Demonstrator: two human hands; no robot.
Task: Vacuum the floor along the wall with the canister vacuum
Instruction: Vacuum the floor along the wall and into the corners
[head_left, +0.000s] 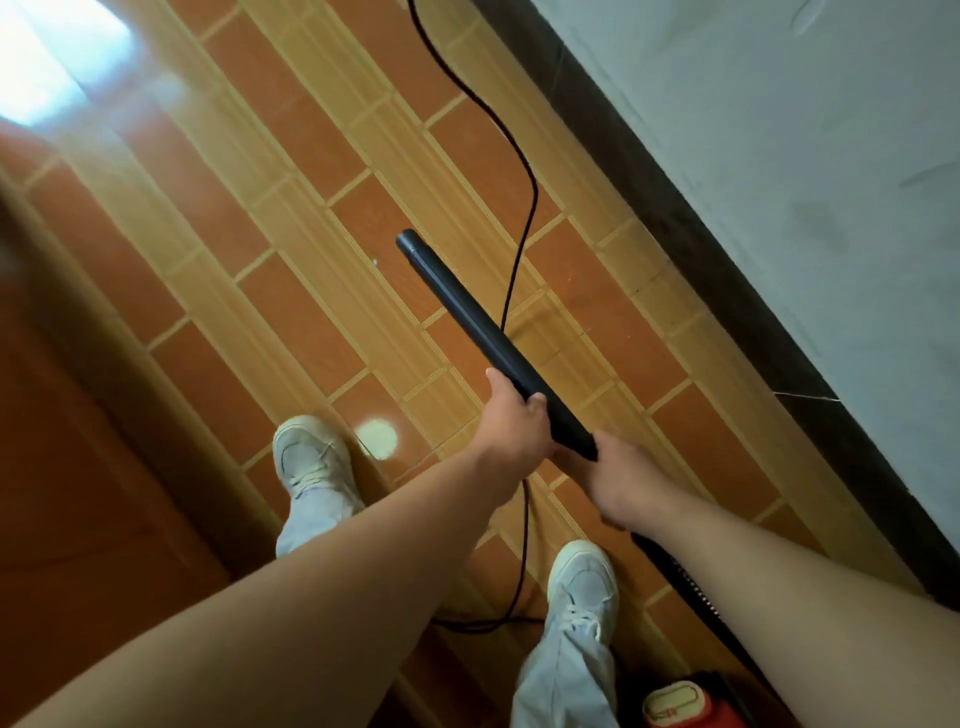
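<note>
A black vacuum tube (467, 306) points away from me over the orange tiled floor, its open end bare with no floor head on it. My left hand (511, 421) grips the tube near its lower part. My right hand (621, 480) holds the tube's near end, where the ribbed black hose (691, 582) runs back under my right forearm. The red canister (685, 704) sits at the bottom edge beside my right foot. The dark skirting (727, 280) and white wall (779, 130) run diagonally on the right.
A black power cord (519, 171) snakes from the top, passes under the tube and loops between my white shoes (582, 582). A brown wooden door or panel (78, 467) stands on the left. Bright glare lies on the floor at top left.
</note>
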